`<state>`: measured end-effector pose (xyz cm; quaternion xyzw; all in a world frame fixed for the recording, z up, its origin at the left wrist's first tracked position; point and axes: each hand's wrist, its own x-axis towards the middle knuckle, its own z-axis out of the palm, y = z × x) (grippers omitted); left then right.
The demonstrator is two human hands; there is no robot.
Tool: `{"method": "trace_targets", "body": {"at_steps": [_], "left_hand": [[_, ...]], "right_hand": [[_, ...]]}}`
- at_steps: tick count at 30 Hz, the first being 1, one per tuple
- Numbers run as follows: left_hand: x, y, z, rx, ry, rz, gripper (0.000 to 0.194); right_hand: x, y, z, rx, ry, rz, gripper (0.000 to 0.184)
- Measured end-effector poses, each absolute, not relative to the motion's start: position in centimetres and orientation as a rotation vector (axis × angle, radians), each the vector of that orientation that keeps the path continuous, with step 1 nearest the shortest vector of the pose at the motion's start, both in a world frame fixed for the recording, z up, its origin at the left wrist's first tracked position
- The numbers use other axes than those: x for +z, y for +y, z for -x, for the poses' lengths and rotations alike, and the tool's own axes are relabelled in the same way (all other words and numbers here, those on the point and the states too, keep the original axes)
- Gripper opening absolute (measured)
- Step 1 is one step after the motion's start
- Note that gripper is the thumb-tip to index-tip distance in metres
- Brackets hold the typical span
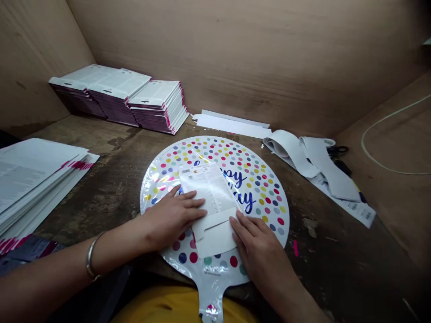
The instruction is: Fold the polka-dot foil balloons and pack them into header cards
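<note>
A flat round foil balloon (pixel 259 179) with coloured dots and blue lettering lies on the worn wooden table (pixel 111 179) in front of me. A white printed card (pixel 213 197) rests on its middle. My left hand (pixel 171 217) lies flat on the balloon, fingers stretched against the card's left edge. My right hand (pixel 261 251) lies flat too, fingertips touching the card's right edge. A metal bangle (pixel 90 260) sits on my left wrist.
Stacks of printed cards (pixel 117 94) stand at the back left, another pile of cards (pixel 33 175) at the left edge. White paper strips (pixel 232 123) and curled backing paper (pixel 313 159) lie at the back right. Wooden walls enclose the table; a white cord (pixel 373 130) runs at right.
</note>
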<state>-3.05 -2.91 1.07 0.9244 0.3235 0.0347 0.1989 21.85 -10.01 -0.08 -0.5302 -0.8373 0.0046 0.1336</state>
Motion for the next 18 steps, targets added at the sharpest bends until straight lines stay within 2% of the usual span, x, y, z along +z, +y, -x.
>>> {"method": "trace_targets", "body": {"at_steps": [4, 9, 14, 18], "left_hand": [[-0.2, -3.5, 2.6, 0.220, 1.003, -2.497, 0.049], [-1.0, -3.8, 2.6, 0.322, 1.017, -2.432, 0.042], [-1.1, -4.5, 3.5, 0.342, 1.009, -2.391, 0.044], [-1.2, -4.5, 3.6, 0.336, 1.010, -2.404, 0.043]], "right_hand": [[1.1, -9.8, -20.4, 0.104, -2.331, 1.414, 0.023], [0.6, -8.1, -19.5, 0.358, -2.321, 1.350, 0.013], [0.5, -7.4, -18.8, 0.417, -2.288, 1.531, 0.011], [0.5, -7.5, -17.4, 0.569, -2.349, 1.398, 0.014]]}}
